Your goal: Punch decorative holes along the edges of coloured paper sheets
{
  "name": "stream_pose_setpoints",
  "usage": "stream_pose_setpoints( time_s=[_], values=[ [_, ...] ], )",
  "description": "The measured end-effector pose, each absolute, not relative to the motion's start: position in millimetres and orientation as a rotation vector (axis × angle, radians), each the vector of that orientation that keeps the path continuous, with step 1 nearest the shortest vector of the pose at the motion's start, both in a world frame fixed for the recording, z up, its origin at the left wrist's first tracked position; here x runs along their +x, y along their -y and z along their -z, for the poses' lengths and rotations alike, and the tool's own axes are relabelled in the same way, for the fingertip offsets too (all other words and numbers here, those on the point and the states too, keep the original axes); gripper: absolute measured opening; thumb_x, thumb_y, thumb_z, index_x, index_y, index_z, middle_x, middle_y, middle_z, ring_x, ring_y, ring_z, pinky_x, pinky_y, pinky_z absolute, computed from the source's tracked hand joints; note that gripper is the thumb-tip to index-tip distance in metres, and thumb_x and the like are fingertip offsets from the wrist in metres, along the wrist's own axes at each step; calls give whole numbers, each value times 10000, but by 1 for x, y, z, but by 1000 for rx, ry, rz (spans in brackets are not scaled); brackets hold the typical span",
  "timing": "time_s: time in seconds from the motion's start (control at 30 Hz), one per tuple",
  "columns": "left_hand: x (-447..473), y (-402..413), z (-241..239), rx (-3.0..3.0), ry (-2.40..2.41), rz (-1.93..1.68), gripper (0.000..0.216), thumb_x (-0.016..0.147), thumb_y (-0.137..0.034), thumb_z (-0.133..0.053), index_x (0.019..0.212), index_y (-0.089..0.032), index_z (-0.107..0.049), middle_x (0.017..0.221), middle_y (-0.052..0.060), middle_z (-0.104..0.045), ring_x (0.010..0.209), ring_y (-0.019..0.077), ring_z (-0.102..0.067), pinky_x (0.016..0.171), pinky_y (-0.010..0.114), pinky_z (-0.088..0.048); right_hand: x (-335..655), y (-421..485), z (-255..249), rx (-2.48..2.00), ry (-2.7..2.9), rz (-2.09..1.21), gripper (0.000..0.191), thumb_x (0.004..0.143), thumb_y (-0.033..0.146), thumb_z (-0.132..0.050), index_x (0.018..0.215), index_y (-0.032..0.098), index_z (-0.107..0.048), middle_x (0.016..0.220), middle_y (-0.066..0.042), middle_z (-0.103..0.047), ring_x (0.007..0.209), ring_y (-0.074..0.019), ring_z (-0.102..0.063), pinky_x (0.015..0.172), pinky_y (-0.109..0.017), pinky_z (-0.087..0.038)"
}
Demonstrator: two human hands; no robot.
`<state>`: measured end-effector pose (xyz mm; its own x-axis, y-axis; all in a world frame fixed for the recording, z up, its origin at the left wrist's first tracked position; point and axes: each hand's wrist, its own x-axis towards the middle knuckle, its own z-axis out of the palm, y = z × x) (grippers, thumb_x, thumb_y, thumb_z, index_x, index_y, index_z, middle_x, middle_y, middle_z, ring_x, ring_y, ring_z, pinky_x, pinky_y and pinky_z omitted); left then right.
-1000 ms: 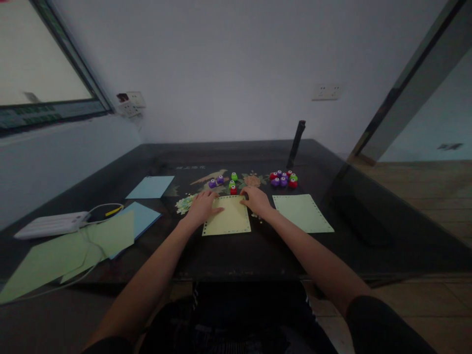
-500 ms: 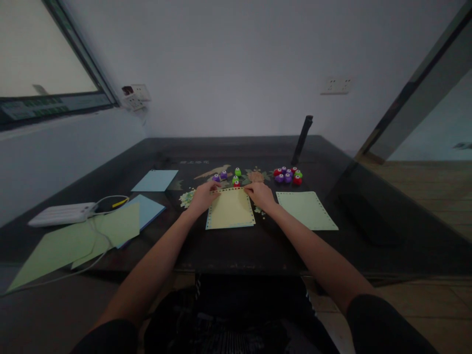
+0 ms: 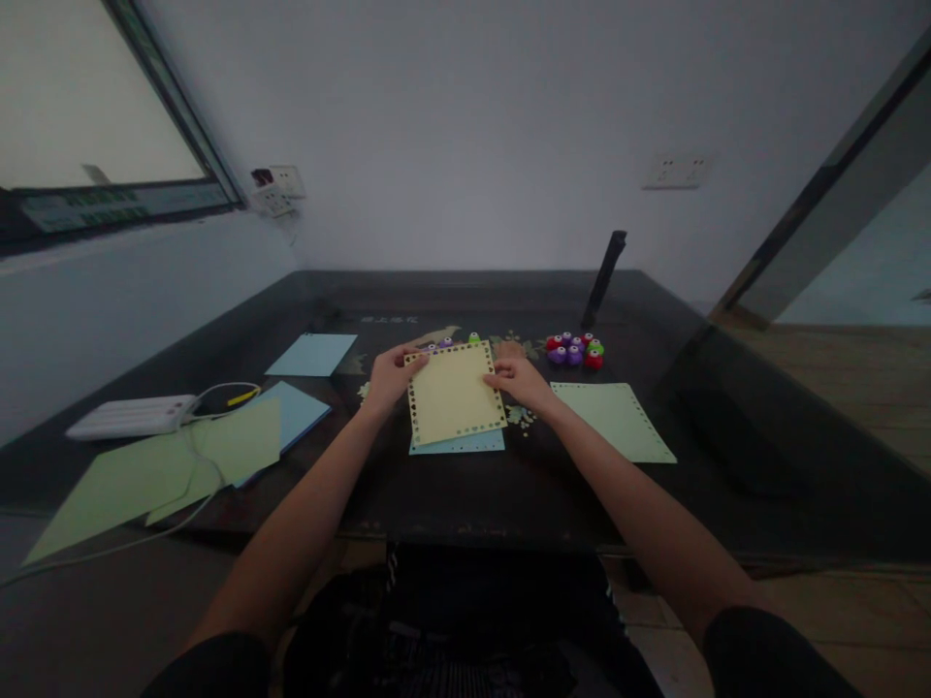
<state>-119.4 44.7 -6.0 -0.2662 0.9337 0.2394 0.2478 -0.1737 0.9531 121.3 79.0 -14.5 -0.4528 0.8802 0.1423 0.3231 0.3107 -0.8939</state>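
Observation:
A yellow sheet of paper (image 3: pixel 455 396) with punched holes along its edges is held up at a slight tilt above the dark table. My left hand (image 3: pixel 393 376) pinches its upper left corner. On its right edge, near the top, my right hand (image 3: pixel 518 378) grips it between thumb and fingers. Under the yellow sheet a light blue sheet (image 3: pixel 458 444), holed along its front edge, lies on the table, mostly covered. Behind the paper's top edge, purple and green balls with eye-like spots (image 3: pixel 446 343) partly show.
A pale green holed sheet (image 3: pixel 611 417) lies right, with several coloured balls (image 3: pixel 574 355) behind it and a black upright bar (image 3: pixel 603 279). At left are a light blue sheet (image 3: pixel 312 355), a white power bank (image 3: pixel 127 417) with a cable, and green sheets (image 3: pixel 218 441) over blue ones.
Both hands have lifted the yellow sheet off the blue one and tilted it, so more of the blue sheet shows. My right hand has slid down to its right edge. The view shifted slightly.

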Motion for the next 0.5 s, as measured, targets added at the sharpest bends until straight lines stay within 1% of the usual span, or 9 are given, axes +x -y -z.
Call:
stream_pose_setpoints(
  time_s=[0.1, 0.2, 0.27, 0.37, 0.43, 0.5],
  values=[
    [-116, -43, 4, 1320, -1424, -1554, 335, 644, -392, -710, 849, -136, -641, 702, 19, -642, 595, 123, -567, 547, 224, -431, 122, -76, 11, -1039, 1817, -1340, 211, 736, 266, -644, 876, 114, -690, 769, -77, -711, 660, -163, -630, 607, -281, -490],
    [-112, -42, 3, 1232, -1291, -1577, 378, 685, -394, -677, 970, -155, -610, 836, 47, -678, 693, 151, -619, 622, 259, -488, 123, -73, 7, -970, 1718, -1375, 218, 722, 289, -657, 854, 119, -694, 800, -82, -715, 662, -163, -636, 627, -293, -501],
    [-109, -40, 3, 1193, -1199, -1470, 396, 708, -377, -657, 1030, -154, -599, 935, 82, -687, 780, 181, -645, 689, 302, -515, 124, -74, 4, -952, 1674, -1334, 241, 720, 315, -660, 858, 121, -693, 812, -84, -714, 654, -160, -632, 619, -286, -498],
    [-105, -34, 4, 1268, -1134, -1195, 427, 700, -324, -672, 1087, -151, -610, 1055, 124, -674, 908, 231, -647, 784, 365, -524, 128, -77, 4, -997, 1645, -1250, 291, 719, 360, -651, 872, 117, -692, 772, -74, -704, 613, -156, -610, 548, -259, -468],
    [-103, -30, 5, 1376, -1148, -1065, 463, 694, -304, -680, 1128, -160, -608, 1118, 131, -656, 974, 253, -633, 829, 398, -518, 129, -79, 5, -1020, 1635, -1191, 318, 714, 387, -643, 868, 113, -691, 754, -65, -694, 597, -153, -596, 519, -246, -446],
    [-101, -26, 6, 1473, -1172, -976, 485, 708, -315, -666, 1164, -164, -600, 1163, 133, -637, 1018, 265, -619, 853, 418, -513, 130, -80, 6, -1009, 1614, -1152, 333, 709, 408, -638, 862, 116, -689, 778, -64, -692, 612, -154, -596, 526, -246, -446]
  ],
)
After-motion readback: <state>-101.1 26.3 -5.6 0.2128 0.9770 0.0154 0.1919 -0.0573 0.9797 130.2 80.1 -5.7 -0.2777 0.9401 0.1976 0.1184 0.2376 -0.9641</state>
